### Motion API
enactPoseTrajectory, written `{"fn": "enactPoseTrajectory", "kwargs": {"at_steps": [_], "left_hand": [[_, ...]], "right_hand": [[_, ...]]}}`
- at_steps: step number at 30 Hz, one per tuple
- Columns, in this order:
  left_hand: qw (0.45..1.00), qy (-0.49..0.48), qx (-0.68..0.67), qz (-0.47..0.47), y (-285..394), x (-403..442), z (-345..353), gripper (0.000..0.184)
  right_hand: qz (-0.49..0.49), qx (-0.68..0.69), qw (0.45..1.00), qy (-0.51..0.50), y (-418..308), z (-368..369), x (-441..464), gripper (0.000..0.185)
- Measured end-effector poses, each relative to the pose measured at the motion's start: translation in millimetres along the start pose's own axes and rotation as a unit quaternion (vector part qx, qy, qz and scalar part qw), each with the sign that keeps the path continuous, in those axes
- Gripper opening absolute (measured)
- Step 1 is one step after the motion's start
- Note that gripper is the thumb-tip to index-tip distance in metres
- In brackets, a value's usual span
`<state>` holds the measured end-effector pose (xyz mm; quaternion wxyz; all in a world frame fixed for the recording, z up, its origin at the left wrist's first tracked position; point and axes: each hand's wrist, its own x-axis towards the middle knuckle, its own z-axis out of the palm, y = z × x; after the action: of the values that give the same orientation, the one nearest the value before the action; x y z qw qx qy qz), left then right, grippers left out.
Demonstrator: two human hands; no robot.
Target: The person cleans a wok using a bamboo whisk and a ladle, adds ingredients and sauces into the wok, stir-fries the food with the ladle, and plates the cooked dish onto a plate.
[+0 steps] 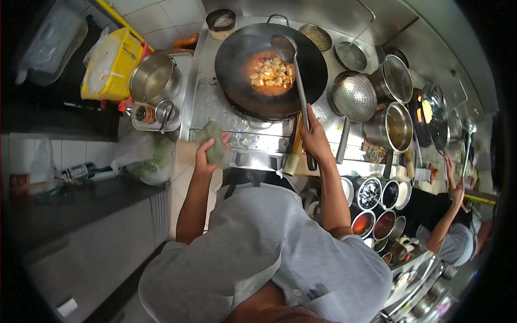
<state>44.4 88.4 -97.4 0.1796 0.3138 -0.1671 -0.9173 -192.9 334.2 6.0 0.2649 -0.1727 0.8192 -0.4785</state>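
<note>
Food (272,74) is lying in chunks in reddish sauce at the bottom of the wok (230,67), and haze is drifting above it. The right hand (316,137) is gripping the ladle (298,78), fingers wrapped around its handle; the bowl is sitting inside the wok, on the far side of the food, and whether it is touching the metal I cannot tell. The left hand (203,156) is clamping a bunched cloth (214,143) near the stove's (203,97) front edge, well apart from the food. The person seems to be working the food with the ladle. Any next stroke would be calling for a firm right-hand hold and the bowl drawn through the chunks; if the wok were needing steadying, the cloth would be shielding the left hand from hot metal.
</note>
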Motion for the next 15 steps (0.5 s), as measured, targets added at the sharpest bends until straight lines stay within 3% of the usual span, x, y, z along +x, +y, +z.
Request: {"fn": "enactPoseTrajectory", "kwargs": {"at_steps": [1, 3, 7, 10, 12, 13, 15], "left_hand": [[1.000, 0.006, -0.004, 0.007, -6, 11, 3, 0.030], [0.989, -0.009, 0.117, -0.092, -12, 40, 9, 0.033], [0.986, 0.069, 0.131, -0.080, -39, 70, 82, 0.031], [0.976, 0.107, 0.147, -0.117, -58, 86, 122, 0.026], [0.970, 0.090, 0.121, -0.190, -68, 91, 142, 0.009], [0.970, 0.087, 0.121, -0.193, -78, 108, 132, 0.009], [0.973, 0.034, 0.073, -0.218, -104, 148, 94, 0.008]], "right_hand": [[0.034, 0.044, 0.998, -0.038, -4, -1, 6, 0.077], [0.054, 0.106, 0.989, -0.093, 7, 2, 17, 0.077], [0.119, 0.227, 0.949, -0.184, 4, -10, -6, 0.083], [0.155, 0.205, 0.945, -0.201, 3, -34, -33, 0.085], [0.159, 0.160, 0.954, -0.199, 25, -34, -41, 0.086], [0.094, -0.005, 0.985, -0.147, 35, -27, -45, 0.086], [0.103, -0.233, 0.961, -0.106, 12, -20, -56, 0.084]]}}
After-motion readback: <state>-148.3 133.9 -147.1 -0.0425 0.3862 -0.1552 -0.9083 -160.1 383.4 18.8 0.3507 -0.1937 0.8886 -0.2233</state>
